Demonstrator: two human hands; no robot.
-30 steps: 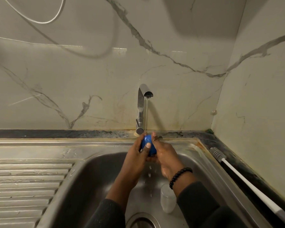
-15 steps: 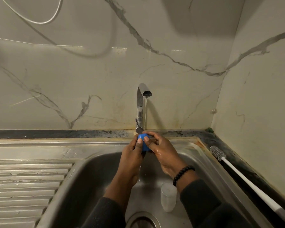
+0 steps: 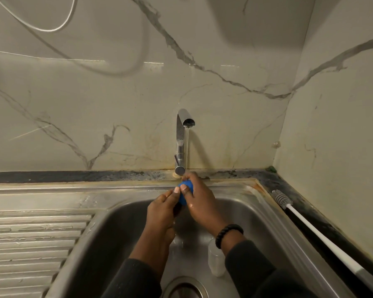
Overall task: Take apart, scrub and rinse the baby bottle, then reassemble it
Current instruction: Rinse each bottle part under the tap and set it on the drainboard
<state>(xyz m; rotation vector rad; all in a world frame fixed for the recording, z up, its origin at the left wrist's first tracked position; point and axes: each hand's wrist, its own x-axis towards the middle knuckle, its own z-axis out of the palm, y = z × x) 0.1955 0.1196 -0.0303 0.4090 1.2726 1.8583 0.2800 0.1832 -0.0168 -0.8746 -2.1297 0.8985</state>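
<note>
Over the steel sink [image 3: 108,222], tap [image 3: 181,134] running a thin stream, left hand [image 3: 162,211] and right hand [image 3: 199,201] both pinching blue bottle cap [image 3: 186,190] under the water, fingers curled round it, clear bottle body [image 3: 215,263] upright in basin, bottle brush [image 3: 310,229] along right rim

Person, forearms and hands visible. Left hand [image 3: 160,208]: bare, wet, short pale fingernails. Right hand [image 3: 199,200]: bare, wet. Black beaded bracelet [image 3: 228,235]: round beads, on right wrist. Dark sleeves [image 3: 250,265]: long, plain, cuffs below both wrists.
</note>
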